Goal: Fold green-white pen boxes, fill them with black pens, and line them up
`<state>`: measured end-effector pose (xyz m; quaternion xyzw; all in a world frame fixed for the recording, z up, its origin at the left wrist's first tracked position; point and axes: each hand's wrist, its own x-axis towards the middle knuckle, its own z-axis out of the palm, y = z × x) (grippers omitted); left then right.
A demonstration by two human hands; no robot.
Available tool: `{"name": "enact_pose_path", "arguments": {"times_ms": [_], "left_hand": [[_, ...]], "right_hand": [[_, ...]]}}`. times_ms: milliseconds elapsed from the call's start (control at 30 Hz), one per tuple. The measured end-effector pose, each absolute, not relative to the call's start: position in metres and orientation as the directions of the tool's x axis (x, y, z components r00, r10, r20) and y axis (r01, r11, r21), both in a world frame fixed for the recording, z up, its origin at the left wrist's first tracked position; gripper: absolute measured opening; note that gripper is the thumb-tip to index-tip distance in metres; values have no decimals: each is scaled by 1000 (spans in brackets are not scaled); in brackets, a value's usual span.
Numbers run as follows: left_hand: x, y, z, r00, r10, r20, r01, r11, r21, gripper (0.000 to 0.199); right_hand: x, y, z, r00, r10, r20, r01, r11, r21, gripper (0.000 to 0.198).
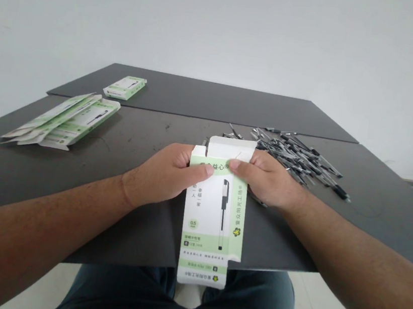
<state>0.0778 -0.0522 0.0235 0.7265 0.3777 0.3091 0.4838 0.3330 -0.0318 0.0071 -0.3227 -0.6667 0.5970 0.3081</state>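
Between my hands is a green and white cardboard pen box (206,210), printed with a picture of a pen. Its flaps stick out at the top and bottom, and its lower end hangs past the table's front edge. My left hand (179,173) grips the upper left side, thumb on the front face. On the upper right, my right hand (264,177) pinches the box with its thumb near the printed heading. The fingers of both hands are hidden behind the card. Just beyond my right hand lies a pile of black and clear pens (297,156).
Several unfolded green and white boxes (66,121) lie stacked at the left of the dark table (147,141). Farther back sits a closed pen box (126,87). A raised seam crosses the table toward the back, before a white wall (223,30).
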Motion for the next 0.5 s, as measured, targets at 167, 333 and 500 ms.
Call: {"name": "enact_pose_path", "arguments": {"times_ms": [167,333,500], "left_hand": [[79,-52,19,499,867,24,194,-138,971,34],[79,-51,14,475,880,7,160,-95,983,36],[78,-49,15,484,875,4,164,-95,982,38]], "right_hand": [[333,-31,5,-628,777,37,56,93,-994,46],[332,-31,3,-623,780,50,38,94,-995,48],[332,-33,4,-610,791,42,69,105,-992,49]]}}
